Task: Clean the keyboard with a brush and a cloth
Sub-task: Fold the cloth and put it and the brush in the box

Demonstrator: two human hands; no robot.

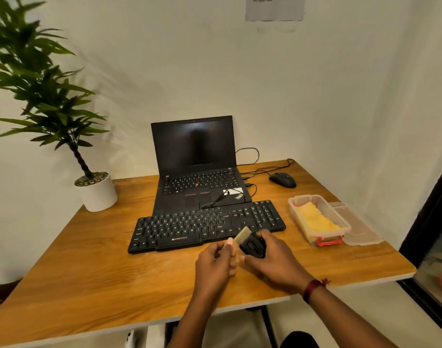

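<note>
The right hand [272, 259] has its fingers round the brush [251, 243] just before the keyboard [205, 224] mid-way along the counter [89, 259], while the left hand [215, 262] curls by the bristles, whether holding anything I cannot tell; hard strokes could shove the unsteadied keyboard into the laptop [197, 172].

Office corner: desk [89, 272], laptop [197, 159], mouse [282, 180].

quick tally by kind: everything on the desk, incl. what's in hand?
Computer gear: 3 (laptop, keyboard, mouse)
Cleaning tools: 2 (brush held in the right hand, cloth in the box)
Storage: 2 (plastic box, lid beside it)
Plants: 1 (potted plant)
Total: 8
</note>
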